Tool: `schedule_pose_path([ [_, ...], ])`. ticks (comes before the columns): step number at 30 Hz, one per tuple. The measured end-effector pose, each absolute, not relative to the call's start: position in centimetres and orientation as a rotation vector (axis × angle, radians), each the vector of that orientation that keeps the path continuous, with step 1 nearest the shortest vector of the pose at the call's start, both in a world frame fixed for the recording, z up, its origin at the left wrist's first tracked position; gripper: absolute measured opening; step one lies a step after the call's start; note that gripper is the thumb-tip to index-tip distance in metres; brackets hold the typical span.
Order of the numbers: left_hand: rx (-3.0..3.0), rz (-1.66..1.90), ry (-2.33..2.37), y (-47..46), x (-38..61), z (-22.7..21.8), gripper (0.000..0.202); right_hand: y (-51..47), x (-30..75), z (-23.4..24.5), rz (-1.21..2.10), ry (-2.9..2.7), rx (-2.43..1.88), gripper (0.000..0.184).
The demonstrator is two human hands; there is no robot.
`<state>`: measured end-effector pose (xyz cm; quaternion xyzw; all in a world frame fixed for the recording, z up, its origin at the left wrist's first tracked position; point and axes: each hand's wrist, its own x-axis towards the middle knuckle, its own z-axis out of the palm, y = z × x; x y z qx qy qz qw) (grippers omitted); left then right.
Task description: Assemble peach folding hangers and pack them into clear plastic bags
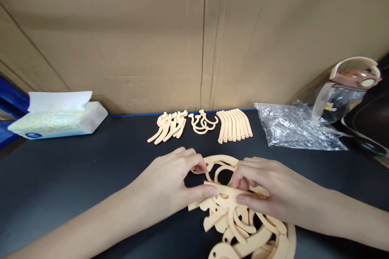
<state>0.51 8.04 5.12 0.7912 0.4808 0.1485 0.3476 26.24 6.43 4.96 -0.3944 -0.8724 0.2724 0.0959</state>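
A heap of pale flat wooden pieces (261,238), many of them curved and some with holes, lies in front of me. On top is a flat wooden piece (226,190) with a slot. My left hand (179,178) reaches in from the left; its thumb rests on that piece, while its fingers, bent and apart from the thumb, hover by a curved piece at the heap's far side. From the right, my right hand (264,182) has its thumb on the near face of the slotted piece and curled fingers behind its edge. The fingertips are partly hidden.
Farther back are sorted wooden parts: branched pieces (169,126), thin hooked pieces (202,122) and a row of curved slats (234,125). A tissue pack (57,119) sits left. At right are a clear plastic bag (294,125) and a bottle (343,97). Cardboard (152,40) stands behind.
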Motion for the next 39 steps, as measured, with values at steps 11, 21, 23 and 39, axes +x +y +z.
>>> schedule_pose_path([
  [11, 1.493, 0.624, 1.066, 8.9, 2.9, 7.6, 0.037, 7.5, 25.3, 6.9, 0.867, -2.089, -1.040, 0.017],
  [21, 1.687, 0.792, 1.084, 9.6, 4.5, 9.6, 0.036, 9.0, 24.1, 9.7, -0.826, -2.451, -0.885, 0.031],
  [23, 1.805, 0.857, 1.163, 9.9, 4.6, 9.7, 0.034, 10.1, 23.8, 9.8, -0.714, -2.518, -0.929, 0.033],
  [39, 1.815, 0.627, 1.744, 18.5, -2.8, 7.8, 0.027, 19.1, 26.9, 8.7, 1.028, -1.617, -1.129, 0.025],
])
